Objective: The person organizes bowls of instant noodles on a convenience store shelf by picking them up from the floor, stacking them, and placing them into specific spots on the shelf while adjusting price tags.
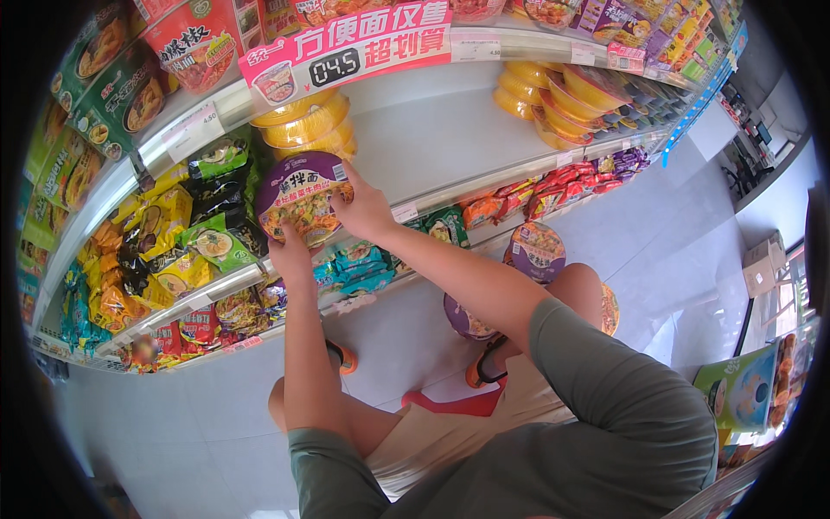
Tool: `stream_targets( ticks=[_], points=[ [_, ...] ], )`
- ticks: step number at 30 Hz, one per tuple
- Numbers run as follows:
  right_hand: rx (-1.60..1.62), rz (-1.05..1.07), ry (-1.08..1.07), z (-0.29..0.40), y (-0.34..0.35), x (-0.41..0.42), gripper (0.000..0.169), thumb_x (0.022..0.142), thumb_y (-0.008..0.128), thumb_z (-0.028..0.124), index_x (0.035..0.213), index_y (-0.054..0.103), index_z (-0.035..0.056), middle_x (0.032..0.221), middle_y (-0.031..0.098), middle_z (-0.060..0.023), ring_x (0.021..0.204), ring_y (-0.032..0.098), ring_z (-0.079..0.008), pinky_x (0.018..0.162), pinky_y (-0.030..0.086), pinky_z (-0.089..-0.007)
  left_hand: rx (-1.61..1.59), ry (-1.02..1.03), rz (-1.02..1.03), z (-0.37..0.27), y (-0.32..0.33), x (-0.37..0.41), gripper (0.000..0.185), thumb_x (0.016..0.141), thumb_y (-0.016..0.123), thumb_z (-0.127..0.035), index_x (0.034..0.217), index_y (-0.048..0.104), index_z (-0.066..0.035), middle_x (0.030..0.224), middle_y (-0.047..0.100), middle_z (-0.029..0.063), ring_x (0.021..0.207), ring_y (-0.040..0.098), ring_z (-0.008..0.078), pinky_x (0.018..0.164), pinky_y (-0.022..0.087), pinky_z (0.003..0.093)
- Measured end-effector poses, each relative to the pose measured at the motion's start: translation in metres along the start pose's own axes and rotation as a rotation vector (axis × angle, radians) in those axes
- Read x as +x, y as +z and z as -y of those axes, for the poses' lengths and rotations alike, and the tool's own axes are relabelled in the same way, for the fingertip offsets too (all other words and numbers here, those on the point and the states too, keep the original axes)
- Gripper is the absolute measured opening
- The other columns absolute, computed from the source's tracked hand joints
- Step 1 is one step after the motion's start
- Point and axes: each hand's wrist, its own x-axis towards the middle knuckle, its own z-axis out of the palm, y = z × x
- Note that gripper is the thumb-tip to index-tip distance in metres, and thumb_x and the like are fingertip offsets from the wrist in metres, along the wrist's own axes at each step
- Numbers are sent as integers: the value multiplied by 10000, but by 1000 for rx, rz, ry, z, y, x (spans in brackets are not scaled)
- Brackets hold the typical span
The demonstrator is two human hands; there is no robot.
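Both my hands hold a round instant noodle bowl with a purple printed lid [305,194] at the shelf's front. My left hand [292,256] grips its lower edge, thumb on the lid. My right hand [363,204] has its right side, thumb also on the lid. Just behind it rises a stack of yellow noodle bowls [308,123], partly hidden by the held one. More yellow bowls [570,104] are stacked further right on the same white shelf [421,130]. Near my right knee, another purple-lidded bowl [537,253] and further round bowls are low by the floor.
Bagged noodles [155,227] fill the shelf to the left, with more bags [570,188] on the bottom shelf. A pink price sign [350,52] hangs from the upper shelf edge, below bucket noodles [194,45]. A red stool [454,402] is under me. Cardboard boxes [764,266] stand far right.
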Motion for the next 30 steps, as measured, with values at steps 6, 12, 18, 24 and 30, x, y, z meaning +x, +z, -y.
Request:
stream_targets(
  ticks=[6,12,18,24,30],
  points=[
    [185,-99,-142,-2,-6,-18,683,947,606,235,1515,328,-21,771,666,-139,630,648,-203,618,534,-352,-16,27,45,-41,-2,-37,515,1011,508,-391,1278,464,47,992,664,182,626,690,229,487,585,307],
    [382,29,155,6,-11,-46,662,971,570,193,1524,291,-42,712,616,-81,508,590,-133,452,495,-304,-23,-62,152,-35,-14,-45,449,1033,452,-361,1271,445,19,925,669,207,522,671,250,434,557,313],
    [328,-59,102,-1,-1,-32,631,982,575,180,1509,300,-33,780,600,-77,537,611,-133,466,523,-296,-58,-124,229,-27,3,-29,485,1049,411,-388,1306,402,23,987,683,213,628,715,290,550,621,354],
    [334,-90,90,4,-15,-34,378,971,581,167,1277,461,-21,755,640,-107,528,659,-190,455,549,-325,-28,-158,248,-34,9,-35,485,1052,393,-361,1309,401,50,1030,679,224,666,726,308,563,631,355],
    [452,-2,190,6,-12,-34,366,1004,556,190,1294,462,-14,835,623,-98,578,661,-162,511,584,-300,-47,-151,280,-34,1,-30,492,1059,372,-378,1330,398,32,1045,678,214,710,730,306,589,634,357]
  ],
)
